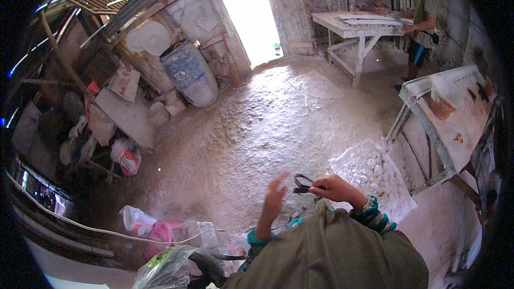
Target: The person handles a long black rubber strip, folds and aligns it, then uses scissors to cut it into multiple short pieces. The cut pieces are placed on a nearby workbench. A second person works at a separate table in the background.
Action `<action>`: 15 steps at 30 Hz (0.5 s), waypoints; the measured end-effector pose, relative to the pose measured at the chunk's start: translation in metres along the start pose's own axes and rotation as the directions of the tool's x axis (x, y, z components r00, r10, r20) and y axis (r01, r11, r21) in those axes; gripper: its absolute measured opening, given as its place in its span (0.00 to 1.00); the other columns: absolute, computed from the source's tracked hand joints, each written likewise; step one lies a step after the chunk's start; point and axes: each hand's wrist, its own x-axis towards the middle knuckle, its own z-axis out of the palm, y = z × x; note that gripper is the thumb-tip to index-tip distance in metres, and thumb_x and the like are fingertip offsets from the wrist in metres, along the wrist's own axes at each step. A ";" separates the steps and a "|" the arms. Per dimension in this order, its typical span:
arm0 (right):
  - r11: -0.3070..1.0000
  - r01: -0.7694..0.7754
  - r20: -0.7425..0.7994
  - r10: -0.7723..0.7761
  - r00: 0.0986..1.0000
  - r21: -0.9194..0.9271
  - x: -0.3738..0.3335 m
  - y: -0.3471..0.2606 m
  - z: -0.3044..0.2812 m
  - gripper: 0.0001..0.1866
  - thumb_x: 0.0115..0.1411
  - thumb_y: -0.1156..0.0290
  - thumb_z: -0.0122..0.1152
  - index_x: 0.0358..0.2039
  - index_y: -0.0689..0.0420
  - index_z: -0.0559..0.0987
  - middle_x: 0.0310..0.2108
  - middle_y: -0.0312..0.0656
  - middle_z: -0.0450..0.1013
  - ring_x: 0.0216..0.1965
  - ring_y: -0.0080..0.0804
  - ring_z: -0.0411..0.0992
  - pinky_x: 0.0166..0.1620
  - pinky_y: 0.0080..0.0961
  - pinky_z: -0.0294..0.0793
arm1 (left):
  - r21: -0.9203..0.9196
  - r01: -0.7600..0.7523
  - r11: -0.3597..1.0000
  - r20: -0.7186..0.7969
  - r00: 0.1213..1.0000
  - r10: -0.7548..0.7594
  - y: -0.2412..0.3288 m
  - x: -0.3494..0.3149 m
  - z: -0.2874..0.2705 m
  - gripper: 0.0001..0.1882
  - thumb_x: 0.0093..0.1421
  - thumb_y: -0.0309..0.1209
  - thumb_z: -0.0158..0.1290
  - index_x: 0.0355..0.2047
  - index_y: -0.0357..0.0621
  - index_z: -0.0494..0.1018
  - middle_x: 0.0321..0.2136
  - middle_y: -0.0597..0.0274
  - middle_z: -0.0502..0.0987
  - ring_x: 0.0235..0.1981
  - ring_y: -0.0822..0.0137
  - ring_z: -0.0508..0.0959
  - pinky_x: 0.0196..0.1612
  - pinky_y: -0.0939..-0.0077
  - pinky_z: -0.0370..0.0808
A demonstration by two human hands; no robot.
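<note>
My right hand [333, 188] is closed on a thin black looped strap [303, 182], whose loop sticks out to the left of the fingers. What exactly the strap belongs to I cannot make out. Just left of it, my left hand [274, 200] is raised with its fingers stretched up, slightly blurred, holding nothing that shows. Both wrists come out of teal patterned sleeves, and an olive-green cloth covers my front below them.
A white sheet with pale rubble [369, 176] lies right of my hands. Plastic bags [171, 267] and a white cable [134, 238] are at lower left. A blue barrel [190, 72] stands beyond. Plaster-covered tables [455, 123] stand at right; a person works at the far one.
</note>
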 end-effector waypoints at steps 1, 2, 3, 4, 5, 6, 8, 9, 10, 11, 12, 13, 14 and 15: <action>0.998 0.053 -0.007 -0.053 0.999 0.017 0.004 0.004 0.006 0.15 0.56 0.60 0.52 0.35 0.59 0.75 0.24 0.49 0.72 0.23 0.42 0.70 0.29 0.26 0.69 | -0.090 0.011 0.996 0.176 0.984 0.005 0.012 -0.001 0.009 0.22 0.58 0.29 0.42 0.54 0.44 0.58 0.50 0.56 0.64 0.55 0.59 0.61 0.59 0.54 0.45; 0.993 0.111 -0.010 -0.110 0.994 0.035 0.007 0.004 0.011 0.15 0.56 0.60 0.52 0.34 0.59 0.75 0.23 0.49 0.71 0.20 0.42 0.68 0.27 0.25 0.68 | 0.060 -0.101 0.993 0.176 0.980 0.089 0.014 -0.005 0.021 0.23 0.57 0.27 0.42 0.54 0.44 0.58 0.49 0.56 0.65 0.54 0.59 0.62 0.59 0.54 0.45; 0.984 0.142 -0.055 -0.137 0.989 0.105 0.005 0.003 0.012 0.15 0.56 0.60 0.51 0.34 0.60 0.74 0.22 0.48 0.71 0.20 0.39 0.68 0.28 0.24 0.68 | 0.196 -0.217 0.956 0.205 0.963 0.177 0.015 -0.007 0.033 0.23 0.57 0.26 0.42 0.55 0.44 0.57 0.48 0.55 0.65 0.53 0.59 0.63 0.59 0.53 0.45; 0.969 0.175 -0.100 -0.160 0.982 0.173 0.004 0.001 0.013 0.15 0.57 0.60 0.51 0.33 0.60 0.74 0.22 0.47 0.71 0.20 0.37 0.67 0.29 0.24 0.68 | 0.161 -0.216 0.963 0.198 0.963 0.183 0.017 -0.009 0.037 0.25 0.56 0.24 0.41 0.56 0.44 0.56 0.48 0.54 0.65 0.51 0.58 0.64 0.59 0.53 0.44; 0.948 0.210 -0.145 -0.179 0.973 0.237 0.004 -0.002 0.014 0.15 0.57 0.60 0.51 0.33 0.60 0.74 0.21 0.45 0.71 0.20 0.34 0.67 0.29 0.23 0.68 | 0.199 -0.254 0.947 0.166 0.961 0.223 0.016 -0.008 0.040 0.25 0.56 0.24 0.41 0.56 0.44 0.55 0.47 0.54 0.66 0.50 0.58 0.65 0.59 0.52 0.44; 0.940 0.176 -0.130 -0.143 0.981 0.293 0.003 -0.006 0.015 0.15 0.58 0.60 0.50 0.32 0.60 0.74 0.22 0.43 0.71 0.21 0.31 0.67 0.30 0.23 0.68 | 0.246 -0.279 0.928 0.135 0.958 0.252 0.015 -0.011 0.040 0.26 0.56 0.24 0.41 0.57 0.45 0.54 0.45 0.54 0.67 0.49 0.58 0.66 0.59 0.52 0.44; 0.911 0.102 -0.091 -0.072 0.993 0.399 0.002 -0.015 0.018 0.16 0.59 0.60 0.49 0.31 0.61 0.74 0.22 0.40 0.71 0.24 0.25 0.67 0.32 0.22 0.67 | 0.302 -0.263 0.916 0.108 0.964 0.241 0.014 -0.014 0.037 0.27 0.55 0.23 0.41 0.57 0.43 0.54 0.44 0.53 0.68 0.48 0.57 0.67 0.58 0.54 0.47; 0.900 0.073 -0.069 -0.047 0.996 0.429 0.003 -0.016 0.019 0.16 0.59 0.59 0.48 0.30 0.61 0.74 0.22 0.38 0.70 0.25 0.23 0.66 0.32 0.22 0.67 | 0.310 -0.230 0.923 0.114 0.972 0.204 0.015 -0.012 0.035 0.27 0.54 0.22 0.41 0.56 0.42 0.55 0.44 0.52 0.68 0.48 0.57 0.67 0.56 0.56 0.51; 0.888 0.042 -0.047 -0.023 0.999 0.458 0.003 -0.016 0.018 0.16 0.59 0.59 0.48 0.30 0.61 0.74 0.22 0.36 0.70 0.26 0.21 0.66 0.32 0.21 0.67 | 0.318 -0.196 0.928 0.120 0.979 0.166 0.016 -0.010 0.034 0.27 0.54 0.21 0.40 0.56 0.40 0.55 0.44 0.51 0.68 0.48 0.57 0.67 0.55 0.57 0.54; 0.874 0.012 -0.025 0.001 1.000 0.485 0.004 -0.017 0.019 0.16 0.59 0.59 0.48 0.29 0.61 0.74 0.23 0.34 0.70 0.27 0.20 0.66 0.32 0.21 0.67 | 0.280 -0.137 0.950 0.131 0.986 0.104 0.019 -0.009 0.031 0.25 0.53 0.21 0.39 0.54 0.39 0.57 0.42 0.50 0.69 0.47 0.57 0.68 0.53 0.60 0.57; 0.863 0.028 -0.025 -0.018 1.000 0.504 0.005 -0.016 0.021 0.16 0.59 0.59 0.48 0.29 0.61 0.74 0.22 0.33 0.69 0.27 0.19 0.65 0.32 0.21 0.66 | 0.240 -0.080 0.967 0.145 0.988 0.046 0.025 -0.008 0.028 0.24 0.53 0.20 0.38 0.53 0.39 0.59 0.41 0.49 0.69 0.45 0.56 0.69 0.51 0.63 0.60; 0.851 0.045 -0.026 -0.037 0.999 0.524 0.007 -0.014 0.023 0.16 0.60 0.59 0.48 0.28 0.60 0.74 0.22 0.32 0.68 0.26 0.19 0.65 0.31 0.20 0.66 | 0.201 -0.021 0.979 0.162 0.987 -0.012 0.028 -0.008 0.027 0.23 0.53 0.20 0.38 0.51 0.38 0.61 0.39 0.49 0.70 0.44 0.56 0.70 0.49 0.66 0.63; 0.838 0.062 -0.028 -0.055 0.998 0.542 0.008 -0.013 0.025 0.16 0.60 0.59 0.47 0.28 0.60 0.74 0.22 0.31 0.68 0.26 0.18 0.64 0.31 0.19 0.65 | 0.139 -0.021 0.990 0.137 0.991 0.002 0.027 -0.008 0.027 0.22 0.53 0.20 0.37 0.50 0.38 0.63 0.39 0.48 0.70 0.43 0.55 0.71 0.48 0.67 0.64; 0.823 0.013 0.012 -0.024 1.000 0.568 0.007 -0.015 0.023 0.16 0.60 0.59 0.48 0.27 0.59 0.74 0.21 0.30 0.67 0.25 0.18 0.64 0.30 0.18 0.65 | 0.079 -0.023 0.997 0.109 0.994 0.014 0.025 -0.009 0.027 0.21 0.53 0.19 0.36 0.48 0.37 0.64 0.38 0.47 0.71 0.42 0.55 0.71 0.46 0.68 0.66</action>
